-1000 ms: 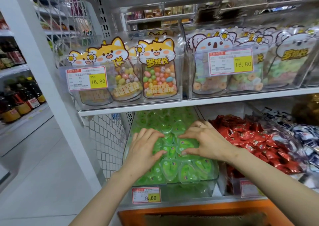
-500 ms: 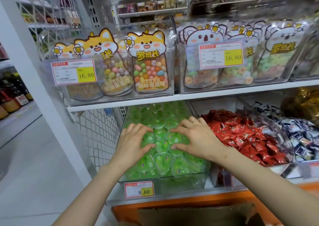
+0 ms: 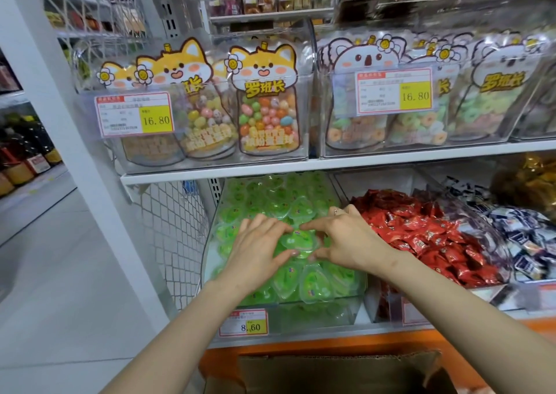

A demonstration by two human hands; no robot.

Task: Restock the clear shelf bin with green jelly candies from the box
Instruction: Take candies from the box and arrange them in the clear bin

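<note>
- Flat, straight-fingered left hand (image 3: 258, 249) and right hand (image 3: 346, 240) had drawn together, pressing the heart-shaped green jelly candies (image 3: 270, 201).
- The clear plastic shelf bin (image 3: 316, 318) looked full; restocking seemed nearly done.

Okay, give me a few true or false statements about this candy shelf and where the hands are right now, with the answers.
1. Both the left hand and the right hand rest on the green jelly candies in the clear bin. True.
2. The price tag on that bin reads 16.80. False: it reads 8.60; the 16.80 tags are on the shelf above.
3. The red-wrapped candies lie in the bin to the right of the green ones. True.
4. The left hand holds up the cardboard box. False: the box sits below the shelf, and neither hand touches it.
</note>
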